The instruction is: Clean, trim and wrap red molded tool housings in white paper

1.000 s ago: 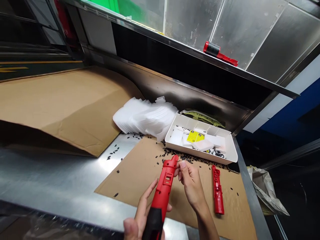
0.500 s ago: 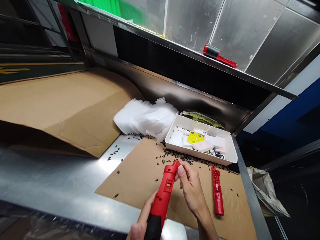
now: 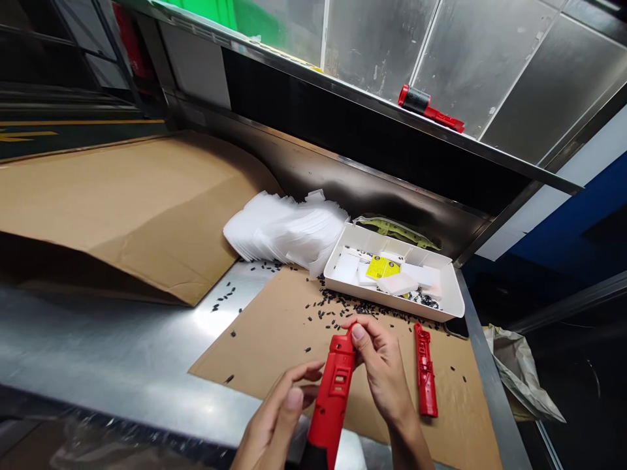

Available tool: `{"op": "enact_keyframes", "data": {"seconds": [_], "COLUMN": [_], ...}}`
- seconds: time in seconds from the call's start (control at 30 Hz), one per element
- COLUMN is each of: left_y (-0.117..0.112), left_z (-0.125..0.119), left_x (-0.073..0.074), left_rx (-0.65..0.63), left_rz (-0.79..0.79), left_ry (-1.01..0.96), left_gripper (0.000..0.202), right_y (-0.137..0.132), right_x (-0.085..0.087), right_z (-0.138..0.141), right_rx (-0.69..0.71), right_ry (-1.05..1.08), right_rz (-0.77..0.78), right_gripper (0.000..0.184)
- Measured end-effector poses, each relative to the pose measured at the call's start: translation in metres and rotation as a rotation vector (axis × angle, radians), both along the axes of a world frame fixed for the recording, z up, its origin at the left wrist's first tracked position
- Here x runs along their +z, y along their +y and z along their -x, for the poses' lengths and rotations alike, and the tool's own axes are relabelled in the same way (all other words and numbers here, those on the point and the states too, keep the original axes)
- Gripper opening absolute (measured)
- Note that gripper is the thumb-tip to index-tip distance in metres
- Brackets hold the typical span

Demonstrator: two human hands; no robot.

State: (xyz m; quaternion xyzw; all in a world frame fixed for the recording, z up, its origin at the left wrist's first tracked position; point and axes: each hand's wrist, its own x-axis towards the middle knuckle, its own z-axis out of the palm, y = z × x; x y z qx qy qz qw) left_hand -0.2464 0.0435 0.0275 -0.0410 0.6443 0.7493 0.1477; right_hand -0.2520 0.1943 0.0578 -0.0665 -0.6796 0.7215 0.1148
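Observation:
My right hand (image 3: 385, 365) is pinching the narrow top end of a long red plastic housing (image 3: 332, 398), thumb on top. This housing has a square slot, small holes and a black lower part cut off by the bottom edge. To its left, my left hand (image 3: 279, 418) has its fingers stretched out and its thumb apart. The fingertips lie close to the housing's side; I cannot tell whether they touch it. Right of my right hand, a second red housing piece (image 3: 426, 372) lies on the cardboard sheet (image 3: 264, 326), its ribbed inside facing up.
Small black parts (image 3: 337, 303) are scattered over the sheet. Behind them stands a white tray (image 3: 392, 300) with white pads and yellow labels. White foam sheets (image 3: 289, 228) and a large cardboard box (image 3: 137, 202) are leftward. A red-and-black tool housing (image 3: 431, 109) rests on the upper ledge.
My left hand has loosened from around the housing and moved left, its fingers now spread. The housing has shifted slightly right and down, with my right hand still at its top end.

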Motion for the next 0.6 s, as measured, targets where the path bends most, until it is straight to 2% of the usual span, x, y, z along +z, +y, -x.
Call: {"op": "enact_keyframes", "data": {"seconds": [0.07,0.17,0.3,0.6], "left_y": [0.001,0.008,0.020,0.025], "left_z": [0.007,0.014,0.016,-0.004], "left_x": [0.005,0.008,0.004,-0.002], "left_rx": [-0.036,-0.072,-0.001,0.042], "left_rz": [0.106,0.156,0.198,0.202], "left_ry": [0.103,0.196,0.212,0.288], "left_gripper": [0.055,0.052,0.056,0.044], "right_y": [-0.001,-0.004,-0.009,-0.004], "right_x": [0.001,0.004,0.007,0.001], "right_z": [-0.003,-0.007,-0.012,-0.013], "right_rx": [0.024,0.040,-0.017,-0.128], "right_ry": [0.005,0.018,0.053,0.078], "right_rz": [-0.024,-0.128,-0.315,-0.129], "right_gripper": [0.039,0.036,0.033,0.036]}}
